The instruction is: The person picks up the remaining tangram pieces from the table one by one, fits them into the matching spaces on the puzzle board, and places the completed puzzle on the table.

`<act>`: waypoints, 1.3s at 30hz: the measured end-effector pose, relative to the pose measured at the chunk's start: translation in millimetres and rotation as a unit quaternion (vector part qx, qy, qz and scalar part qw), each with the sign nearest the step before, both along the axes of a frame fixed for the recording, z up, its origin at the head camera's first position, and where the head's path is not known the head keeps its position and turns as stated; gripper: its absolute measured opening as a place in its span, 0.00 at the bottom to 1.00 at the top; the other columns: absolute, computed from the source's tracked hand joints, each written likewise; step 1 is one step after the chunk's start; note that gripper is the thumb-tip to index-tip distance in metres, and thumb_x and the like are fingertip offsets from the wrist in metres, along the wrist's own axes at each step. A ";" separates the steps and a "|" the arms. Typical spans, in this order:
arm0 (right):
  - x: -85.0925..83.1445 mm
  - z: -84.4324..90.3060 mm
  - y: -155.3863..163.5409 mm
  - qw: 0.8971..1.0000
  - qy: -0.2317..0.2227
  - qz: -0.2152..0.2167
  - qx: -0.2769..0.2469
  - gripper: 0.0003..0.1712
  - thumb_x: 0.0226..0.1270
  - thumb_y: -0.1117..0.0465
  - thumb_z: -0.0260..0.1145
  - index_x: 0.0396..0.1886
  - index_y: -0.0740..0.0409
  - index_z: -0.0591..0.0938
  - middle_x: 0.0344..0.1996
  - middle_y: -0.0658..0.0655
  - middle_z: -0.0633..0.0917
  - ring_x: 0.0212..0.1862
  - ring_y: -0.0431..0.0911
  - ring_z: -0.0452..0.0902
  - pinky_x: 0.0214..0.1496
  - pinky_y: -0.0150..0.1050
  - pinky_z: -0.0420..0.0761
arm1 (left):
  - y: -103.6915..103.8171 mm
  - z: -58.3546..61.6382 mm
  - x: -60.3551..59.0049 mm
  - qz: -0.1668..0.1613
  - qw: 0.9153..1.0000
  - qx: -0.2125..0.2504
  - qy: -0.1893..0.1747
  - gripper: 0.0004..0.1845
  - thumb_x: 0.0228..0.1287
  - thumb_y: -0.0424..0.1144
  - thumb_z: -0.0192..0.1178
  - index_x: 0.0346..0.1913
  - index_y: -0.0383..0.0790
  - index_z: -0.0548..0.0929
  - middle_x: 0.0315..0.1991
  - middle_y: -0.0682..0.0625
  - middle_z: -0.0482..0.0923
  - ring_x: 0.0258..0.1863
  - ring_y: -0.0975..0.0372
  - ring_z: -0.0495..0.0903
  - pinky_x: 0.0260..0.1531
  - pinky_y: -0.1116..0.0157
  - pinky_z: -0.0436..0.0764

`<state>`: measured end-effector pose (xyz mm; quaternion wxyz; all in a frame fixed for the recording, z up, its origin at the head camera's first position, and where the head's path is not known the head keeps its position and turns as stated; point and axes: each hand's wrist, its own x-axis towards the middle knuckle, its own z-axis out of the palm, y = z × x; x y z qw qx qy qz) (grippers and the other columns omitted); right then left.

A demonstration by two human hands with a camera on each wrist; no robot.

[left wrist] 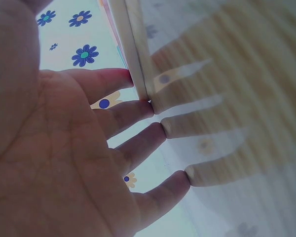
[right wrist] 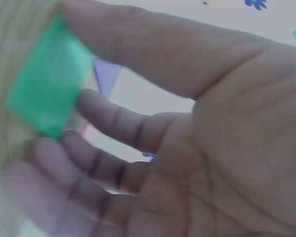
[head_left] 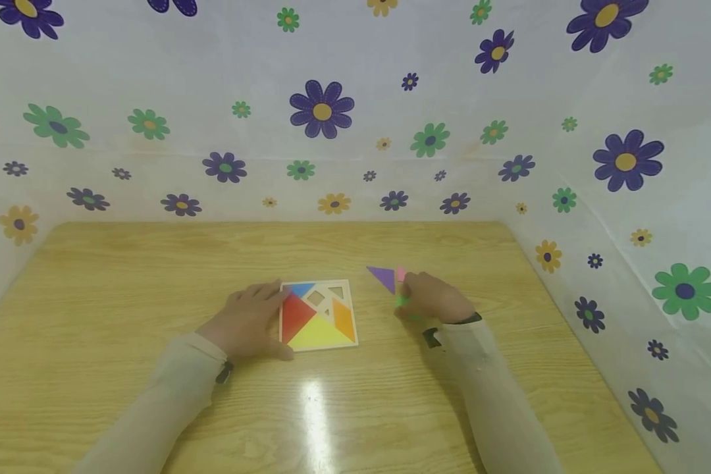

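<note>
A square tangram tray [head_left: 322, 286] lies on the table with a red triangle [head_left: 296, 318], yellow triangle [head_left: 320, 334], blue triangle [head_left: 301, 289] and orange parallelogram [head_left: 343, 320] set in it; its square and two triangular recesses are bare. My left hand [head_left: 245, 322] rests along the tray's left side, fingers spread and fingertips down at the edge. With thumb and fingers my right hand [head_left: 432, 297] holds a green square piece [right wrist: 52, 79] close over the table, right of the tray. Just beyond that hand lie a purple triangle [head_left: 385, 278] and a pink piece [head_left: 400, 274], partly hidden.
The wooden table [head_left: 154, 263] runs back to a white flowered cloth [head_left: 261, 131], which also hangs along the left and right sides. A bright light reflection falls on the tabletop in front of the tray.
</note>
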<state>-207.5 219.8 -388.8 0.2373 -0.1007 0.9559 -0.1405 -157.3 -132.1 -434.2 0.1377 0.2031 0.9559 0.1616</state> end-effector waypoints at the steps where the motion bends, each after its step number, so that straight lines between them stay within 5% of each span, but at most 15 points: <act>1: -1.1 -2.1 -2.4 1.000 0.010 0.000 -0.005 0.18 0.63 0.54 0.74 0.42 0.60 0.78 0.36 0.54 0.80 0.38 0.47 0.73 0.41 0.41 0.75 | -0.2 -0.1 -0.1 0.000 1.000 0.001 0.000 0.64 0.45 0.72 0.74 0.81 0.42 0.61 0.82 0.39 0.54 0.78 0.41 0.55 0.74 0.36 0.56; 8: -5.6 -11.4 -13.7 0.999 0.048 -0.009 -0.016 0.23 0.65 0.47 0.72 0.46 0.59 0.77 0.41 0.55 0.82 0.41 0.48 0.75 0.45 0.41 0.78 | -0.5 2.8 0.0 -0.001 1.000 0.001 0.001 0.64 0.46 0.71 0.74 0.81 0.41 0.61 0.82 0.39 0.54 0.78 0.40 0.55 0.74 0.35 0.56; 13: -5.3 -5.5 -10.6 0.999 0.045 0.000 -0.002 0.23 0.63 0.55 0.74 0.53 0.61 0.79 0.48 0.57 0.82 0.47 0.50 0.76 0.54 0.48 0.80 | 0.4 4.2 0.2 0.002 1.000 -0.001 -0.001 0.64 0.46 0.71 0.75 0.81 0.42 0.61 0.82 0.39 0.54 0.78 0.40 0.55 0.74 0.36 0.57; 23: -4.4 -4.6 -14.2 0.998 0.059 0.014 -0.005 0.10 0.63 0.63 0.72 0.41 0.61 0.81 0.38 0.55 0.81 0.40 0.49 0.75 0.44 0.43 0.78 | 0.7 5.2 1.1 -0.003 1.000 -0.002 0.001 0.63 0.47 0.70 0.75 0.81 0.41 0.61 0.82 0.39 0.54 0.78 0.40 0.55 0.74 0.36 0.57; 39: -5.7 -10.1 -14.4 0.997 0.037 0.009 -0.063 0.18 0.63 0.61 0.74 0.49 0.63 0.81 0.48 0.57 0.85 0.46 0.50 0.77 0.54 0.46 0.80 | 0.9 3.8 2.1 0.002 1.000 0.001 -0.002 0.63 0.46 0.70 0.76 0.81 0.43 0.61 0.82 0.41 0.53 0.79 0.41 0.54 0.75 0.37 0.56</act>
